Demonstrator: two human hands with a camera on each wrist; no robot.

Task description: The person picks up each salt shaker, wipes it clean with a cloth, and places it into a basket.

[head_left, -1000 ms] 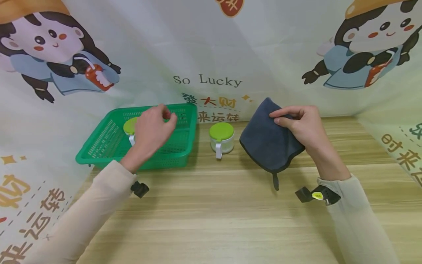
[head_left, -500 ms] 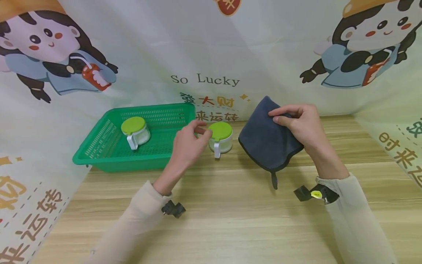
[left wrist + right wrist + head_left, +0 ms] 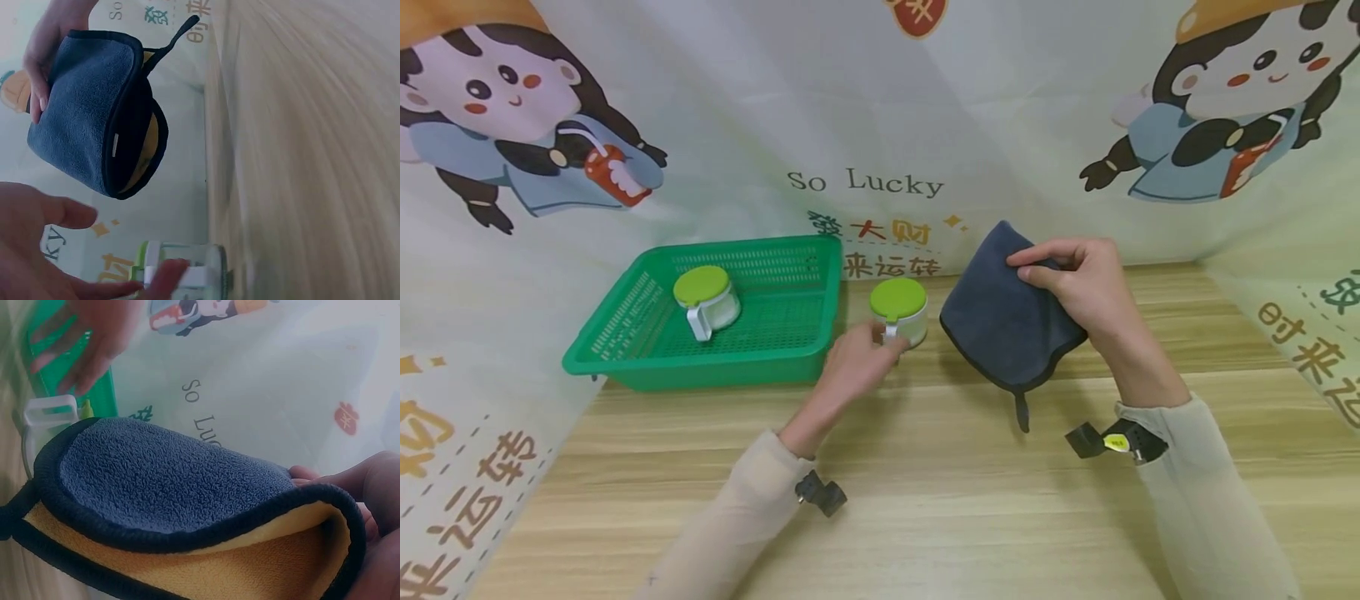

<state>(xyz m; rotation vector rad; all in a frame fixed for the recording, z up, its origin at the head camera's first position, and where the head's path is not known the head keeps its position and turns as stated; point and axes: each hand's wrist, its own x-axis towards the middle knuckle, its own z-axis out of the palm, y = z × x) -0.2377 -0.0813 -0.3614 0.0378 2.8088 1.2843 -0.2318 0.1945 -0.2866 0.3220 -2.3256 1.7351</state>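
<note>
A glass jar with a green lid and white handle [image 3: 898, 302] stands on the table right of the green basket. My left hand [image 3: 857, 362] is at its handle, and in the left wrist view the fingers of the left hand [image 3: 37, 244] are spread beside the jar [image 3: 187, 275], with a gap between thumb and fingers. My right hand [image 3: 1086, 287] pinches a dark grey-blue cloth [image 3: 1007, 317], which hangs above the table. The right wrist view shows the folded cloth [image 3: 169, 481] with a yellow inner side, held by the right hand [image 3: 381, 519].
The green basket [image 3: 730, 371] stands at the back left, holding a second green-lidded jar [image 3: 702, 287]. A printed curtain [image 3: 880, 108] hangs behind the wooden table [image 3: 925, 500].
My left hand has come away from over the basket, moving right and down to the handle of the jar outside it. The right hand and cloth have hardly moved.
</note>
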